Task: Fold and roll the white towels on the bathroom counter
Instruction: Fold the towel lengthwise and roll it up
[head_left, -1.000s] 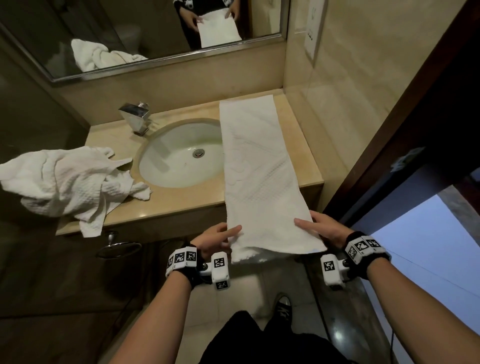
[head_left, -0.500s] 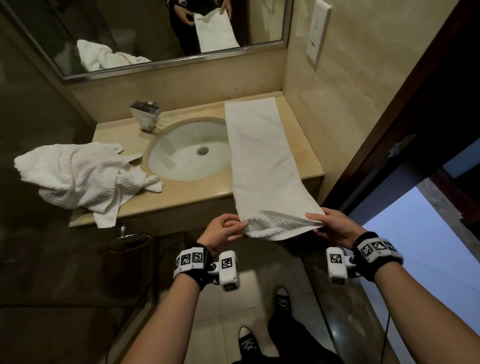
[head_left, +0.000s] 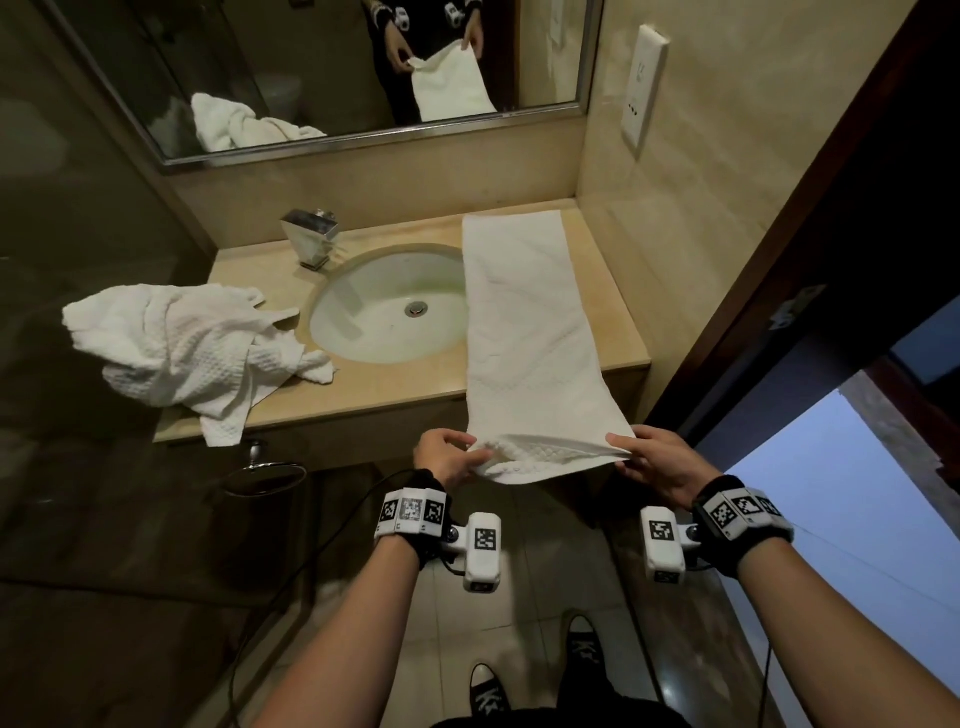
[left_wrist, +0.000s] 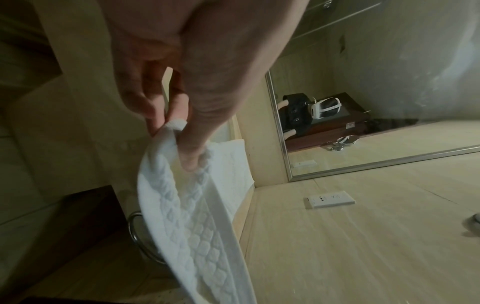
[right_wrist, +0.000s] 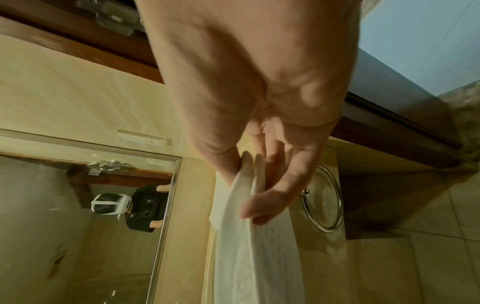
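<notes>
A long white towel (head_left: 524, 322), folded into a narrow strip, lies along the right side of the beige counter (head_left: 608, 291), and its near end hangs past the front edge. My left hand (head_left: 452, 457) pinches the near left corner between thumb and fingers; the same towel (left_wrist: 187, 216) shows close up in the left wrist view. My right hand (head_left: 644, 460) pinches the near right corner, and the towel (right_wrist: 249, 246) hangs from its fingers in the right wrist view. The near end is turned over on itself. A second white towel (head_left: 182, 345) lies crumpled at the counter's left end.
An oval sink (head_left: 384, 306) with a chrome tap (head_left: 311, 236) sits between the two towels. A mirror (head_left: 322, 67) hangs behind, a wall socket (head_left: 644, 88) on the right wall. A chrome towel ring (head_left: 265, 475) hangs under the counter. A dark door frame (head_left: 810, 249) stands to the right.
Both hands have lifted the towel's hanging end up toward the counter edge and turned it over on itself, going from flat fingers on it to a pinch at each corner.
</notes>
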